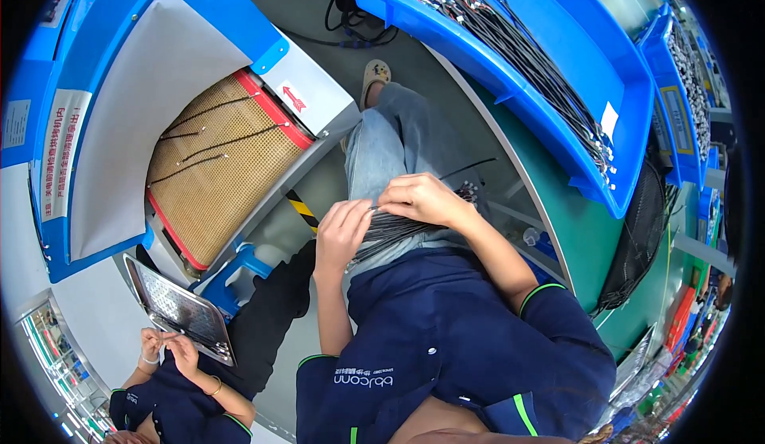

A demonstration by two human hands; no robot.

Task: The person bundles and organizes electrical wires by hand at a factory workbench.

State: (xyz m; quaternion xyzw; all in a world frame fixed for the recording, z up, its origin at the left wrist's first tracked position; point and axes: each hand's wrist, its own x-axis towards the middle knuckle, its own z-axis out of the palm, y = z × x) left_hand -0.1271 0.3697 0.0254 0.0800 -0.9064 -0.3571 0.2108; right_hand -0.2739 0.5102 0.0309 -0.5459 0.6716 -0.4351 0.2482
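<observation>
Over my lap, my left hand and my right hand meet fingertip to fingertip, both pinching a thin black cable. One length of this cable sticks out beyond my right hand; the small piece between my fingertips is too tiny to make out. A thick bundle of black cables lies across my thighs under both hands, and its connector ends show at the right, partly behind my right forearm.
At left, a conveyor with a tan mesh belt carries several black cables into a blue-and-white machine. A blue tray of cables stands on the green table at right. At lower left, a co-worker's hands work above a metal tray.
</observation>
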